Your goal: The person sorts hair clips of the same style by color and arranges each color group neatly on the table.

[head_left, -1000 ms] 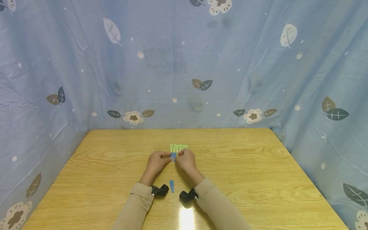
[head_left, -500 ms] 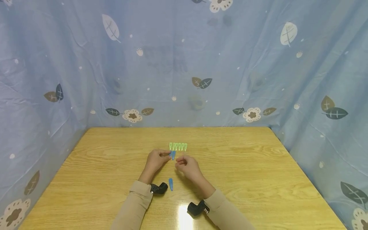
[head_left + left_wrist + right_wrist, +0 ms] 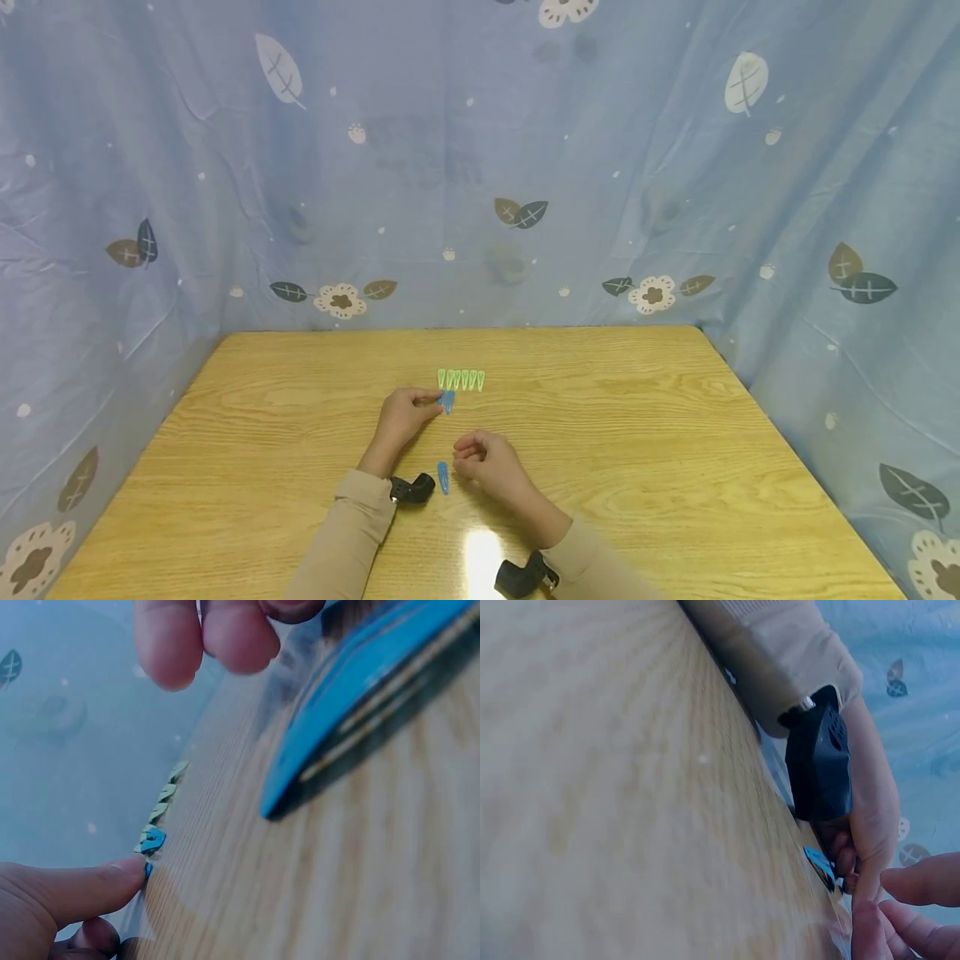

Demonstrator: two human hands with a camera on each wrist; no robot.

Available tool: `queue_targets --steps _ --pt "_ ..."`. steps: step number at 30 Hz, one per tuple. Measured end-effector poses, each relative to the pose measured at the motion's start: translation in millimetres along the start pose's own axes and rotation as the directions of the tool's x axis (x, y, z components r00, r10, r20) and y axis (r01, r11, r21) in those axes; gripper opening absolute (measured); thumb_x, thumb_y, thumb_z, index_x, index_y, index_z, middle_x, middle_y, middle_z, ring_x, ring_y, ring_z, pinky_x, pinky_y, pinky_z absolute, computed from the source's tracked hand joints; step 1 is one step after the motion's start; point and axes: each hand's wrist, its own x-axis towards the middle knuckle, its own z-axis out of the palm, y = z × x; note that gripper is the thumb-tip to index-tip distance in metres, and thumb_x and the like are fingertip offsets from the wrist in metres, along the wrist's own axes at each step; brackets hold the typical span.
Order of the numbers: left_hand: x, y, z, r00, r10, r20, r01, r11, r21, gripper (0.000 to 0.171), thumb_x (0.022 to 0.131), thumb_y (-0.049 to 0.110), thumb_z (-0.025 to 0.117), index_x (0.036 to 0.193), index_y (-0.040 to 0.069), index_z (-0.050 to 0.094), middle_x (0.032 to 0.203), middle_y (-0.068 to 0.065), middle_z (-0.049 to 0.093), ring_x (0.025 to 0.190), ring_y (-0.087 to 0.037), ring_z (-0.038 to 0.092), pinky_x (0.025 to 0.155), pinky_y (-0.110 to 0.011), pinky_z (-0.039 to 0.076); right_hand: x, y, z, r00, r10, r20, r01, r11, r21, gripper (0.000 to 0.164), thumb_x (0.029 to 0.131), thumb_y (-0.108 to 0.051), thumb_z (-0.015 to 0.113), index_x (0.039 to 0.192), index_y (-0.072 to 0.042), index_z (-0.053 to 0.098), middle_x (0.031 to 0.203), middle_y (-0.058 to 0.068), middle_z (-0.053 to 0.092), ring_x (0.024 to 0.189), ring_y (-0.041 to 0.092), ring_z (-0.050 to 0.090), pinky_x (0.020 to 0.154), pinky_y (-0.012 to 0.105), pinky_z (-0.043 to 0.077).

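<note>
Two blue snap hair clips (image 3: 448, 402) lie side by side just below a row of several light green hair clips (image 3: 465, 380). My left hand (image 3: 403, 412) pinches the left one of the blue pair, thumb and forefinger at its ends. In the left wrist view the thumb (image 3: 97, 889) reaches a blue hair clip (image 3: 148, 868), mostly hidden. Closer to me, a single blue hair clip (image 3: 443, 478) rests on the table; it looms large in the left wrist view. Beside it on the right hovers my right hand (image 3: 491, 467), fingers loosely bent and holding nothing.
The wooden table (image 3: 615, 433) runs back to a blue patterned curtain (image 3: 480, 167), which also encloses both sides. Black wrist cameras sit on both wrists, the left one (image 3: 412, 489) close to the single blue clip. A bright light reflection (image 3: 482, 558) shows at the front.
My right hand has let go at the blue pair and drawn back toward me, down beside the single blue clip. The left hand stays at the pair. The view has shifted slightly.
</note>
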Motion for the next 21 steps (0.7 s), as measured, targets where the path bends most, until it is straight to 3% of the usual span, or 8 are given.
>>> queue_targets --steps 7,15,21 --pt "-0.3 0.2 0.3 1.0 -0.008 -0.003 0.008 1.0 0.002 0.025 0.082 0.021 0.074 0.107 0.016 0.074 0.114 -0.01 0.068 0.092 -0.021 0.062 0.078 -0.038 0.053 -5.7 5.1 7.4 0.999 -0.025 -0.021 0.025 1.0 -0.011 0.02 0.081 -0.001 0.067 0.1 0.006 0.064 0.091 0.012 0.066 0.073 0.007 0.057 0.061 0.014 0.05" --pt "-0.4 0.9 -0.6 1.0 -0.005 -0.001 0.005 1.0 0.002 0.026 0.082 0.021 0.074 0.107 0.016 0.074 0.114 -0.01 0.068 0.083 -0.017 0.057 0.073 -0.032 0.051 -6.8 9.0 13.4 0.996 -0.083 -0.046 0.078 0.991 -0.105 0.016 0.079 -0.005 0.07 0.093 0.0 0.065 0.084 0.003 0.064 0.072 0.006 0.059 0.063 0.015 0.052" --pt "-0.6 0.5 -0.7 1.0 -0.013 0.001 0.013 1.0 0.006 0.026 0.082 0.021 0.074 0.107 0.014 0.074 0.1 -0.008 0.069 0.071 -0.016 0.049 0.061 -0.025 0.043 -8.8 5.6 18.3 0.992 -0.121 -0.034 0.114 0.978 -0.177 0.016 0.079 -0.004 0.072 0.092 0.001 0.064 0.08 0.002 0.064 0.069 0.003 0.057 0.062 0.014 0.051"
